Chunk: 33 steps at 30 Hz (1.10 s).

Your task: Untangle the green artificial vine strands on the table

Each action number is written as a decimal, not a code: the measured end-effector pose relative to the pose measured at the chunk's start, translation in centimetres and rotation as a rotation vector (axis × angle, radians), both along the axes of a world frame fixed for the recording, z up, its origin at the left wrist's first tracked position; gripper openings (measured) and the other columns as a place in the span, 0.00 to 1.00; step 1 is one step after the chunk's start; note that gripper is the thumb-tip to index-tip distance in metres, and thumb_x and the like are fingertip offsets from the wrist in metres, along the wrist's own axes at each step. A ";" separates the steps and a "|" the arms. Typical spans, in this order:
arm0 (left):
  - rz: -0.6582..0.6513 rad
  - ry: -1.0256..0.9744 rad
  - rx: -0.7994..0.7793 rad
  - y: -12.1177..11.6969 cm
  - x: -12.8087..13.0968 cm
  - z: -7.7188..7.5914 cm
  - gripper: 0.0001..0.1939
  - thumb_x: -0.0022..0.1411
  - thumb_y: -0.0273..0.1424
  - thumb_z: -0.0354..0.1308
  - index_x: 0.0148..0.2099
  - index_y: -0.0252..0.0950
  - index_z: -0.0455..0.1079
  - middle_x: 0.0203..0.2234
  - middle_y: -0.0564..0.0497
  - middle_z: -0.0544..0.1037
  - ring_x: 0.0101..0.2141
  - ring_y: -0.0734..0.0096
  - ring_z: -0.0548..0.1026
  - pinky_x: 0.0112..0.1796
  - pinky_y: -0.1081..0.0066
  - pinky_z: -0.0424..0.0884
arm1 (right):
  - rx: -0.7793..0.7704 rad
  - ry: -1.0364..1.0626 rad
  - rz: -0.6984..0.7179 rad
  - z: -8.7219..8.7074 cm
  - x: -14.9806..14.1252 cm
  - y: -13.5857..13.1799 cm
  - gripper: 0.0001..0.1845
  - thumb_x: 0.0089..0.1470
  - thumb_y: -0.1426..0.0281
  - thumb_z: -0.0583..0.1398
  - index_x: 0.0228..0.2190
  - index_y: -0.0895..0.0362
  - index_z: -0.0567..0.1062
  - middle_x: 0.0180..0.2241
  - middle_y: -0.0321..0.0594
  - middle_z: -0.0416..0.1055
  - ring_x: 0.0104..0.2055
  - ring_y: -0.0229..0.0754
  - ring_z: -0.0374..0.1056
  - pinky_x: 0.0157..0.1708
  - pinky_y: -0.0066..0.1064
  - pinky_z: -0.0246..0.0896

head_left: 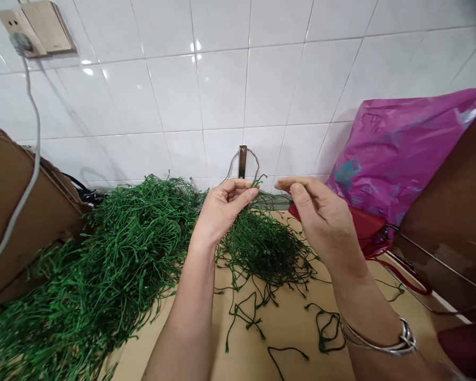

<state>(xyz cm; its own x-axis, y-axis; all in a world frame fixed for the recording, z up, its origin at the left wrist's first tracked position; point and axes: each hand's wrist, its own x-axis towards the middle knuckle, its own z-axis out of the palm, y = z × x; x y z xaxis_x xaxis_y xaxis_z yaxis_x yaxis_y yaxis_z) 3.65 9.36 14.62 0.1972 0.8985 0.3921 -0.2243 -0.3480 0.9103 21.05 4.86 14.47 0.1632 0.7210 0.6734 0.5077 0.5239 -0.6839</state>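
Two hands were above the desk (241,360), yes? What did the left hand (222,211) do?

It was closed and pinched one green cord (257,182) in the fingers. The right hand (321,222) was half open just beside it (I could see nothing inside).

And where were the other cords?

A big heap (114,254) lay over the left edge of the desk, a smaller tangle (265,251) sat in the middle under the hands, and loose strands (325,330) lay near the front edge. A pink plastic bag (396,169) leaned at the back right corner.

How much looked done?

Only those few strands looked separated; most cords remained in the heap and the tangle.
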 end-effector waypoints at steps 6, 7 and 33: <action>-0.026 0.008 0.019 0.1 0.2 -0.1 0.06 0.55 0.32 0.69 0.35 0.36 0.78 0.29 0.52 0.78 0.31 0.76 0.72 0.37 0.71 0.69 | -0.017 -0.081 0.071 -0.2 -1.1 -0.1 0.08 0.58 0.67 0.61 0.38 0.54 0.80 0.39 0.39 0.81 0.44 0.44 0.76 0.51 0.38 0.69; -0.023 0.020 0.022 0.1 0.2 -0.2 0.07 0.54 0.32 0.70 0.35 0.36 0.78 0.29 0.53 0.78 0.30 0.76 0.71 0.35 0.71 0.68 | -0.036 -0.058 0.084 -0.3 -1.2 0.1 0.08 0.58 0.66 0.61 0.37 0.54 0.80 0.38 0.39 0.81 0.42 0.44 0.76 0.50 0.38 0.70; -0.071 -0.386 -0.026 -1.6 1.7 1.1 0.11 0.59 0.35 0.70 0.38 0.37 0.71 0.30 0.55 0.77 0.22 0.84 0.67 0.28 0.78 0.65 | -0.123 0.630 0.175 -3.6 1.6 4.9 0.09 0.48 0.61 0.66 0.29 0.52 0.75 0.36 0.40 0.80 0.43 0.46 0.74 0.52 0.43 0.68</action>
<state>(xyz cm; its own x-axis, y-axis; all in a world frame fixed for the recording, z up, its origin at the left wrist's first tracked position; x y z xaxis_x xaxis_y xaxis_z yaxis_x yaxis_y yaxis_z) 5.34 7.79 15.69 0.1011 0.8986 0.4270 -0.5747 -0.2976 0.7623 22.70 9.80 10.92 0.3723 0.8383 0.3984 -0.0945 0.4613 -0.8822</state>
